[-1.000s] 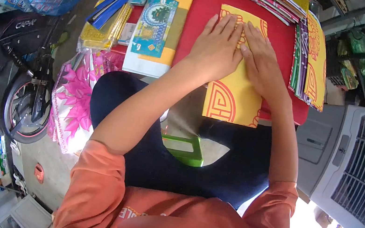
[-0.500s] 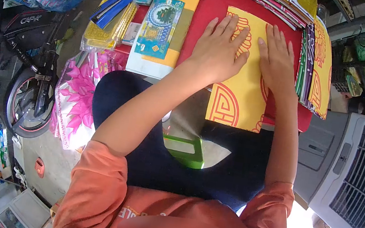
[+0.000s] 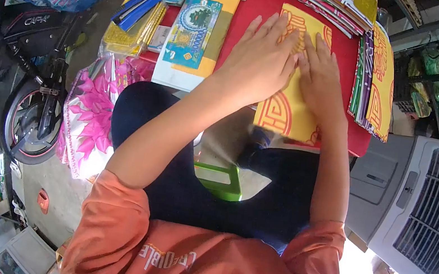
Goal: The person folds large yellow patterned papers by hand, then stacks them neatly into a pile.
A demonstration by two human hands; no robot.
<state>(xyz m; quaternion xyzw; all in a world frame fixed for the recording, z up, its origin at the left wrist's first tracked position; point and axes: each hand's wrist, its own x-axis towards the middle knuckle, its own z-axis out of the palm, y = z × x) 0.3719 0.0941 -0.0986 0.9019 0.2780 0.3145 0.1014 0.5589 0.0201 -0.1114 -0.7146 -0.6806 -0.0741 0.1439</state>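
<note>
A yellow paper with red patterns [image 3: 283,112] lies on the red tabletop [image 3: 247,19], its near end reaching the table's front edge. Flat on its left side rests my left hand [image 3: 265,56], fingers stretched toward the far end. My right hand [image 3: 322,78] lies on the paper's right side, fingers extended, its fingertips close to the left hand's. To the left, a blue-green printed note [image 3: 192,32] sits on a yellow and white stack [image 3: 170,77].
Folded colorful papers [image 3: 372,86] line the table's right side. Blue-handled items [image 3: 138,7] lie on golden packets [image 3: 118,37] at left. A grey cooler [image 3: 427,208] stands at right, a green stool [image 3: 223,186] below, and a motorbike [image 3: 25,68] at far left.
Both hands have come closer together over the yellow paper, the right one moving left and slightly up. The paper's near end has shifted away from my body.
</note>
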